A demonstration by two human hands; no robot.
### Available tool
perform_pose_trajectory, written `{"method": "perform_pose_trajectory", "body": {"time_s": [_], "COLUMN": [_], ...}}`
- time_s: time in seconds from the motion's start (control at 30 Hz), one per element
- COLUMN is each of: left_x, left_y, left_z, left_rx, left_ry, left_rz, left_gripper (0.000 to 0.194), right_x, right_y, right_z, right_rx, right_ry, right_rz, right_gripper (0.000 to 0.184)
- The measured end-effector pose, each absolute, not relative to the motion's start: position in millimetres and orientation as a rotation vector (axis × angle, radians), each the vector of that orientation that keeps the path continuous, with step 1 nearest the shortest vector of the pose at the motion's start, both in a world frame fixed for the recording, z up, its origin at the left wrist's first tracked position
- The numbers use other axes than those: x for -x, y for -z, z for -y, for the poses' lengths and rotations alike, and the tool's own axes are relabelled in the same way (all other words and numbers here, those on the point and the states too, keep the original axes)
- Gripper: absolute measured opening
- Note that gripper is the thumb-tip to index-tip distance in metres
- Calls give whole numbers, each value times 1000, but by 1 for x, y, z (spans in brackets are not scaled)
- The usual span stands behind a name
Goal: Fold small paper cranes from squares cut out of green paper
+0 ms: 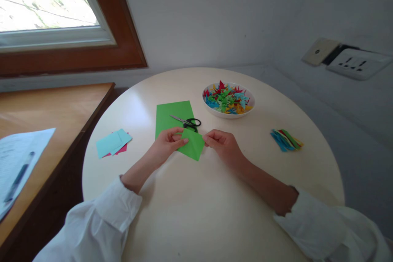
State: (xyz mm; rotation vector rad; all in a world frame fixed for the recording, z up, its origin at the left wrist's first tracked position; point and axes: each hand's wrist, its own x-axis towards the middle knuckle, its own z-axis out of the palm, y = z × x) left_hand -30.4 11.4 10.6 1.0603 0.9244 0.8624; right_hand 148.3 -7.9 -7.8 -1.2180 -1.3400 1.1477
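Between my two hands is a small square of green paper (194, 145), held just above the table with a faint crease across it. My left hand (168, 141) pinches its left corner between thumb and fingers. At the right corner, my right hand (223, 143) has thumb and forefinger closed on the paper. Just beyond my hands lies a larger green sheet (172, 114). Scissors (184, 121) with black handles rest on that sheet, blades pointing left, their lower handle partly behind the held square.
A white bowl (211, 110) full of colourful folded paper pieces stands at the back right. Light blue and red paper squares (112, 142) lie at left, folded coloured papers (286, 141) at right. A wooden desk (61, 104) bears a printed sheet and pen (20, 176).
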Motion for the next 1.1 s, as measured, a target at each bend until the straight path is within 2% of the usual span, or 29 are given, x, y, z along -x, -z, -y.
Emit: {"method": "perform_pose_trajectory", "body": {"time_s": [0.17, 0.3, 0.53, 0.7, 0.87, 1.1], "left_x": [30, 29, 27, 25, 27, 28], "left_y": [-12, -8, -6, -6, 0, 0], "left_z": [-10, -10, -8, -7, -4, 7], "left_rx": [-1176, -1280, -1286, -1286, -1405, -2012], "left_ry": [-852, -858, -869, -843, -803, -740], "left_rz": [-1006, -1082, -1121, -1067, -1047, -1242], "left_gripper": [46, 44, 45, 42, 37, 30], "right_x": [-150, -152, -154, -154, -156, -160], "right_y": [13, 16, 12, 10, 11, 11], "right_z": [8, 10, 18, 21, 20, 22], "right_rx": [1232, 1200, 953, 859, 822, 800], "right_ry": [-1017, -784, -211, 43, 111, 59], "right_rz": [1484, 1642, 1984, 2154, 2179, 2232], "right_gripper": [22, 11, 32, 19, 14, 14]}}
